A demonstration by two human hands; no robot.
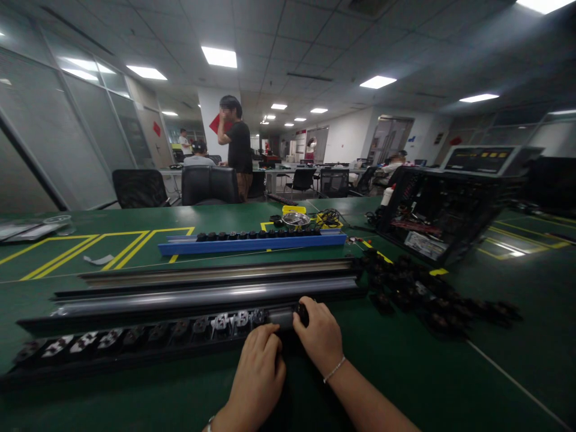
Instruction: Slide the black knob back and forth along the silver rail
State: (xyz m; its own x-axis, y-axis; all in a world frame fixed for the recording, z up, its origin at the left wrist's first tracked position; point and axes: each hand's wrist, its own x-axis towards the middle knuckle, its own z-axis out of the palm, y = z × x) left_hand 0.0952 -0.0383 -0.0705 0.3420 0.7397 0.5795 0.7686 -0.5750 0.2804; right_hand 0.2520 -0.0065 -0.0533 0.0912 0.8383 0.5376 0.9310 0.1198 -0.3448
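A long black channel rail (135,354) lies along the near side of the green table, filled with a row of black blocks (157,332) that look like socket modules. My left hand (261,372) is closed over the rail's near edge, close to its right end, with the fingers bent together. At that end my right hand (320,336) pinches a small black block (302,312) between thumb and fingers; its underside is hidden. Between the two hands shows a bare grey stretch of the channel (279,316).
Behind lie more long rails (216,292) and a blue rail (252,242) holding black blocks. To the right are a pile of loose black blocks (418,294) and an open computer case (445,210). A metal dish (296,220) stands farther back. A person (238,144) stands beyond the table.
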